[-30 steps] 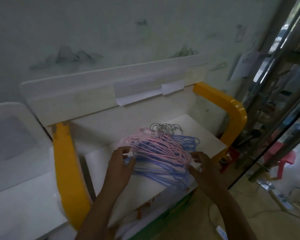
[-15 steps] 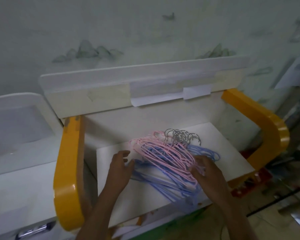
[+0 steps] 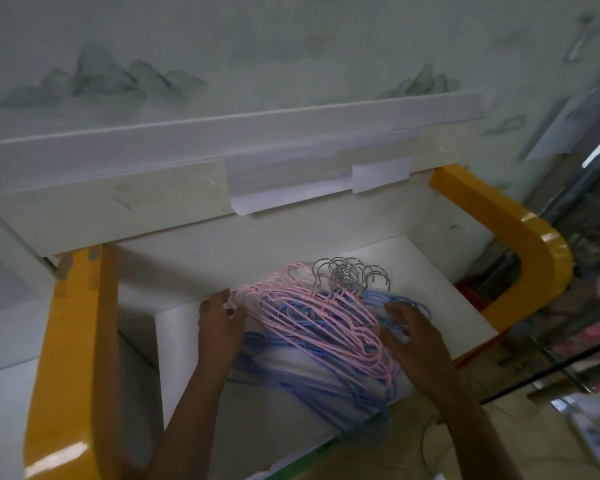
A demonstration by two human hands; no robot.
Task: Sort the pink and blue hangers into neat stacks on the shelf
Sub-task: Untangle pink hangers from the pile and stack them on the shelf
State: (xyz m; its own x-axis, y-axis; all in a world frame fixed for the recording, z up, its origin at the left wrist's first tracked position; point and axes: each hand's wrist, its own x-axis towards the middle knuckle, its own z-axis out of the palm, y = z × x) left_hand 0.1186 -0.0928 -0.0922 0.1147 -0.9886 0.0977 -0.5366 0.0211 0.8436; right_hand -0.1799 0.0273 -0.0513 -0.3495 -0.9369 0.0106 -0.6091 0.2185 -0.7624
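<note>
Hangers (image 3: 312,327) lie between left hand (image 3: 219,327) and right hand (image 3: 416,337).

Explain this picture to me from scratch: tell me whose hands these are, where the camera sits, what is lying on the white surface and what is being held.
There is no machine here. A person wears one camera on the head, looking forward and down, so both arms reach in from the bottom edge.

On the white shelf, between two yellow side rails, lies one tangled pile: pink hangers mostly on top, blue hangers mostly underneath, their metal hooks bunched at the far end. They are not yet sorted.

The left hand grips the pile's left end at the pink hangers. The right hand rests on its right side, fingers spread. Paper slips hang from the ledge behind.
</note>
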